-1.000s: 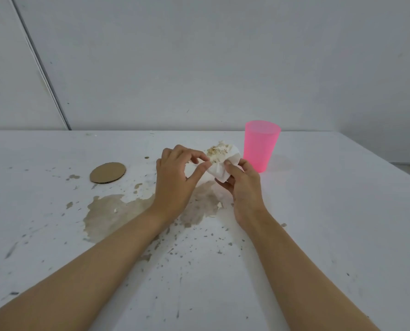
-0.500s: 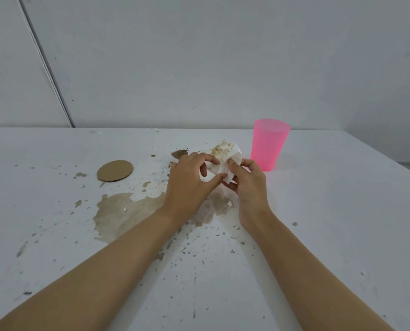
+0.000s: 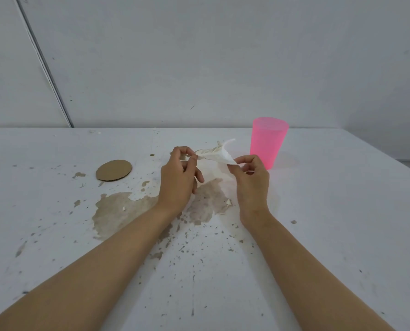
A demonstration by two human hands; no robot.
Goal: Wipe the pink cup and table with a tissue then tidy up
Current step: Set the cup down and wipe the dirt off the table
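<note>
A white tissue (image 3: 217, 154) with brown dirt on it is stretched between my two hands above the table. My left hand (image 3: 178, 177) pinches its left end with thumb and forefinger. My right hand (image 3: 252, 179) pinches its right corner. The pink cup (image 3: 268, 142) stands upright on the white table (image 3: 330, 223), just behind and to the right of my right hand, not touched. A large brown patch (image 3: 118, 209) and many small brown specks mark the table below and in front of my hands.
A round brown cardboard disc (image 3: 114, 170) lies flat on the table to the left of my left hand. A grey wall stands behind the table. The table's right edge runs diagonally at the far right.
My hands have drawn apart and the bunched tissue has been pulled open between them. The cup and the disc have stayed where they were.
</note>
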